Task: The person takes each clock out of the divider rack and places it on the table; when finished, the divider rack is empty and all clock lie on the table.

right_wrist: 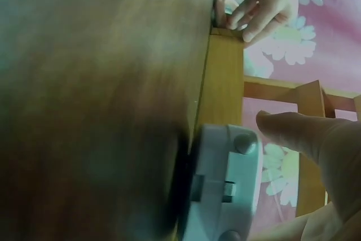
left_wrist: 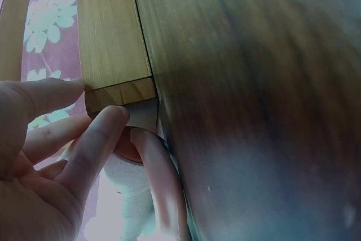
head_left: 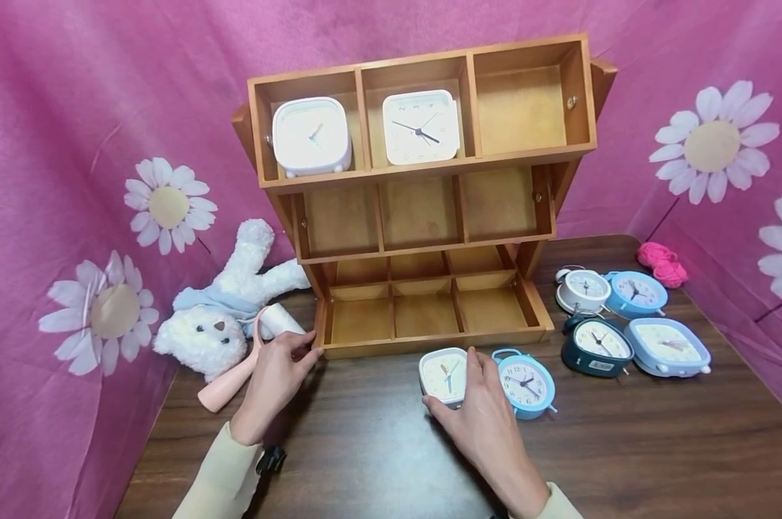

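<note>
My right hand (head_left: 478, 418) grips a small white square alarm clock (head_left: 442, 373) on the dark wooden table (head_left: 378, 454), thumb at its near left corner and fingers along its right side. In the right wrist view the clock (right_wrist: 223, 190) shows its back, with my thumb (right_wrist: 304, 134) above it. My left hand (head_left: 277, 375) rests its straight fingertips on the lower left corner of the tiered wooden shelf (head_left: 429, 342). The left wrist view shows the fingers (left_wrist: 90, 139) touching that shelf corner (left_wrist: 121, 91). Two white clocks (head_left: 311, 135) (head_left: 421, 127) stand in the top row.
A round blue clock (head_left: 525, 382) stands touching the held clock's right side. Several more clocks (head_left: 601, 347) sit at the right, with pink yarn (head_left: 663, 263) behind them. A white teddy bear (head_left: 222, 317) and a pink handled object (head_left: 225, 389) lie left of the shelf.
</note>
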Tool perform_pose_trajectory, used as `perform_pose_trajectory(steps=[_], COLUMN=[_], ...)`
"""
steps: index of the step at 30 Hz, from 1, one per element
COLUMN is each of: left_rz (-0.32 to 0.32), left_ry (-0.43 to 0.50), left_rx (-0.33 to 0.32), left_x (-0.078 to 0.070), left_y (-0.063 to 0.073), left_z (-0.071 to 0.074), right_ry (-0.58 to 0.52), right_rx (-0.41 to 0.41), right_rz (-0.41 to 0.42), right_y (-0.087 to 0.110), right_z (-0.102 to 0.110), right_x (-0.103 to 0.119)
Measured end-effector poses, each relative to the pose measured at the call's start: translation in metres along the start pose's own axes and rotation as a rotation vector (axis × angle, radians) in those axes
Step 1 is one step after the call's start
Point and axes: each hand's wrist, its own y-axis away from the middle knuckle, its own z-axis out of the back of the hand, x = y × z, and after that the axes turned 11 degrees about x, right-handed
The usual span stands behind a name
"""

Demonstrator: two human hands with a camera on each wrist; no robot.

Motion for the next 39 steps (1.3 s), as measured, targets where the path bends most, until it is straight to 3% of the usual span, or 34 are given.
perform_pose_trajectory(steps=[2, 3, 8, 10, 11, 15, 18, 21, 23, 28, 30, 37, 39], left_rz=[0.002, -0.003, -0.011, -0.022, -0.012, 0.001, 0.006, -0.001, -0.002, 0.021, 0.01, 0.02, 0.028], left_ry=[0.005, 0.012, 0.028, 0.031, 0.02, 0.011, 0.003, 0.002, 0.005, -0.016, -0.005, 0.003, -0.007], left_rx=[0.004, 0.01, 0.007, -0.009, -0.003, 0.005, 0.001, -0.01, -0.002, 0.021, 0.005, 0.006, 0.013], left_x=[0.0, -0.007, -0.018, -0.008, -0.011, 0.003, 0.006, -0.005, -0.02, -0.045, -0.034, -0.041, -0.027], left_y=[0.001, 0.001, 0.001, 0.001, 0.001, 0.002, 0.003, 0.004, 0.004, 0.002, 0.0, 0.0, 0.0], left_z=[0.001, 0.007, 0.013, 0.006, 0.007, 0.001, -0.001, 0.003, 0.01, 0.023, 0.018, 0.022, 0.015], right_ry=[0.002, 0.006, -0.028, -0.049, -0.062, -0.111, -0.147, -0.18, -0.199, -0.226, -0.231, -0.242, -0.257], right_rx=[-0.009, -0.002, 0.079, 0.087, 0.083, 0.03, -0.031, -0.087, -0.106, -0.079, -0.068, -0.123, -0.15], right_rz=[0.016, 0.017, 0.0, 0.004, 0.016, 0.122, 0.225, 0.297, 0.324, 0.336, 0.343, 0.448, 0.48], right_y=[0.0, 0.0, -0.004, -0.008, -0.01, -0.021, -0.031, -0.039, -0.044, -0.055, -0.06, -0.076, -0.082], right_z=[0.003, 0.004, 0.024, 0.032, 0.036, 0.047, 0.051, 0.057, 0.063, 0.083, 0.092, 0.121, 0.126], right_x=[0.003, 0.004, 0.014, 0.014, 0.013, 0.005, -0.002, -0.003, -0.001, 0.009, 0.014, 0.034, 0.04])
